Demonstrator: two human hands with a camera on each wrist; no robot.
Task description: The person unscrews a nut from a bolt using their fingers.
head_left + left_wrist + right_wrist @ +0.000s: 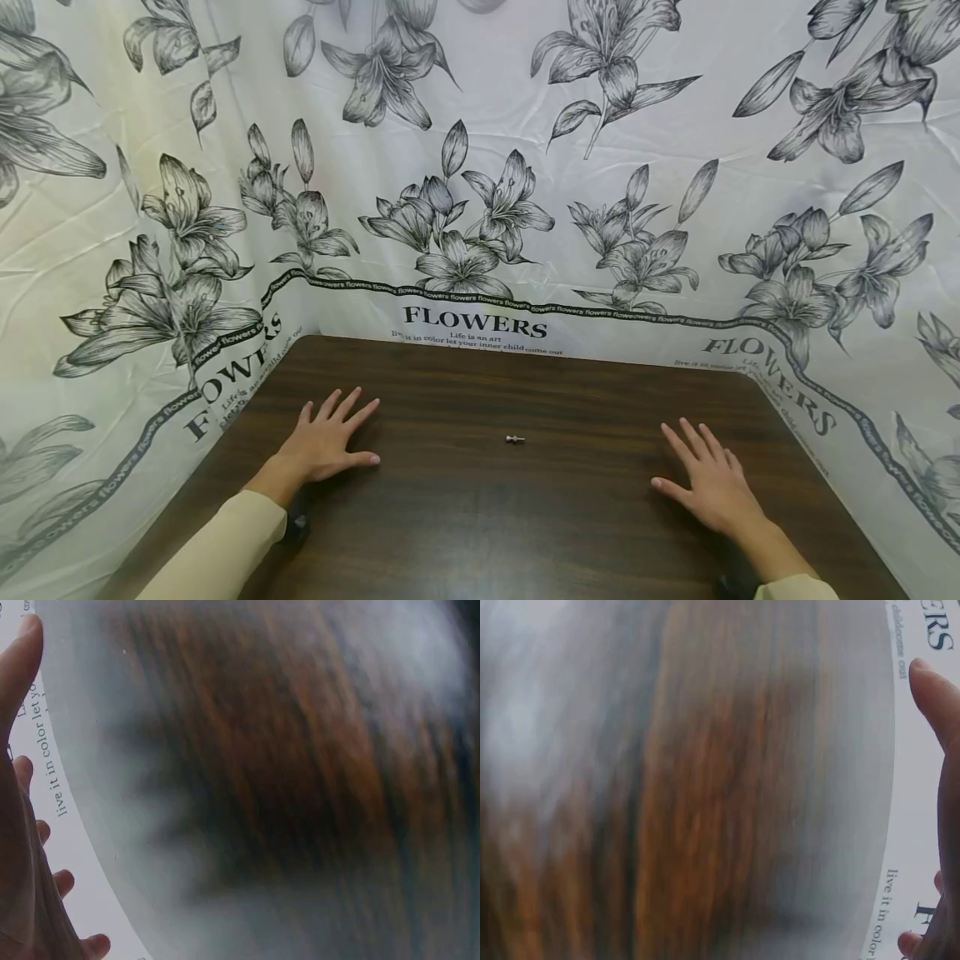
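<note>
A small silvery metal piece (514, 439), shaped like a short bolt or pin with a thicker left end, lies on the dark wooden table (480, 517) between the two hands. To its left, my left hand (324, 442) is spread palm down over the tabletop, holding nothing. My right hand (708, 483) is likewise spread, on the other side of the piece, and holds nothing. Each wrist view shows only part of its hand at the edge, with extended fingers (64, 882) on the left and a straight thumb (932, 694) on the right.
A white cloth (480, 100) printed with grey lilies and the word FLOWERS hangs behind the table and along both sides. The table's far edge (525, 358) meets it. Pale sleeves (225, 542) cover the forearms, and a dark band (297, 527) sits at the left wrist.
</note>
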